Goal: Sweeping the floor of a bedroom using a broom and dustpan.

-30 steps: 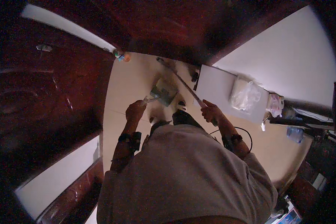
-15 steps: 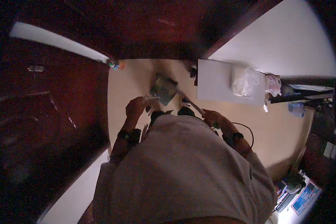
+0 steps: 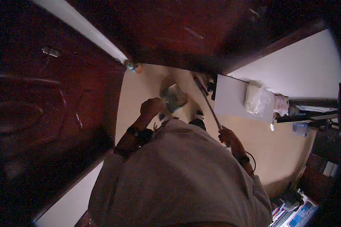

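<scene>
My left hand (image 3: 151, 107) is closed round the handle end of a dustpan (image 3: 175, 99), a flat greenish-grey pan low over the floor in front of my feet. In my right hand (image 3: 228, 136) is the long thin stick of a broom (image 3: 209, 102). The stick slants forward and left, past the dustpan's right side. Its far end lies by dark objects near the white cabinet, and the head there is too dark to make out. My feet (image 3: 198, 115) stand just behind the dustpan.
Dark red wooden doors (image 3: 38, 109) rise at the left and ahead. A small colourful item (image 3: 134, 67) sits in the far left corner. To the right, a white cabinet (image 3: 231, 96) bears a clear plastic bag (image 3: 259, 99). A black cable (image 3: 254, 160) loops beside my right forearm.
The broom has swung away from the dustpan to the right and forward, with my right hand moving right and back. The view has turned, and the dustpan appears slightly farther right.
</scene>
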`<state>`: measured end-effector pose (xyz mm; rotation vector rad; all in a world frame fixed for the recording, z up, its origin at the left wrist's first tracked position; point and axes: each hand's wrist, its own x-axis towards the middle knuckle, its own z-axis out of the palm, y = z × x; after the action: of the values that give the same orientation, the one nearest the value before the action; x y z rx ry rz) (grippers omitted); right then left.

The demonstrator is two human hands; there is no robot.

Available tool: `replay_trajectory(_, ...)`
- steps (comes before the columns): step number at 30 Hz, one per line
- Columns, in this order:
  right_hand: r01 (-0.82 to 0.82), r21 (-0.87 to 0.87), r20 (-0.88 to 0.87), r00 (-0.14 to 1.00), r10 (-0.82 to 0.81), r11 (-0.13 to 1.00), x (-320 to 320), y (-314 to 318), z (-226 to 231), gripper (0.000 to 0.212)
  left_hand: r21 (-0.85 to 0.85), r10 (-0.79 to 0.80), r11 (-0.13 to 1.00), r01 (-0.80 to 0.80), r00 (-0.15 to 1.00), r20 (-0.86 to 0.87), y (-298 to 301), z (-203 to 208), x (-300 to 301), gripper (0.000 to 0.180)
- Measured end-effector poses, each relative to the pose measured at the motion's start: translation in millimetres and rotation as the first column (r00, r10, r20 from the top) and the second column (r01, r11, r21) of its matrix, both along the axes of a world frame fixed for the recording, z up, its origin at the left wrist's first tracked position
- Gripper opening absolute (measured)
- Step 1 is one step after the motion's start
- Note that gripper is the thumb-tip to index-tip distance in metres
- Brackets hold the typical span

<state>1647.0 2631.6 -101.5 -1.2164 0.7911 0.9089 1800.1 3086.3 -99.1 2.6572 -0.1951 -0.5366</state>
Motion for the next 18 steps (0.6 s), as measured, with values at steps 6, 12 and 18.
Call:
replay_trajectory(6, -0.265, -0.026, 0.039, 0.963, 0.266, 0.964, -3, 34, 15, 0.027, 0.177, -0.029, 0.982, 0.069, 0.975, -0.22, -13, 39, -9, 0.03)
replay_trajectory(12, -0.099, 0.014, 0.01, 0.995, 0.099, 0.995, 35, 35, 100, 0.023, -0.039, 0.068, 0.997, -0.064, 0.991, 0.111, 24, 35, -42, 0.032)
replay_trajectory(18, 0.004, 0.008, 0.239, 0.971, -0.006, 1.0, 79, 7, 60, 0.034, 0.062, 0.091, 0.994, -0.093, 0.995, 0.035, 33, 40, -37, 0.033)
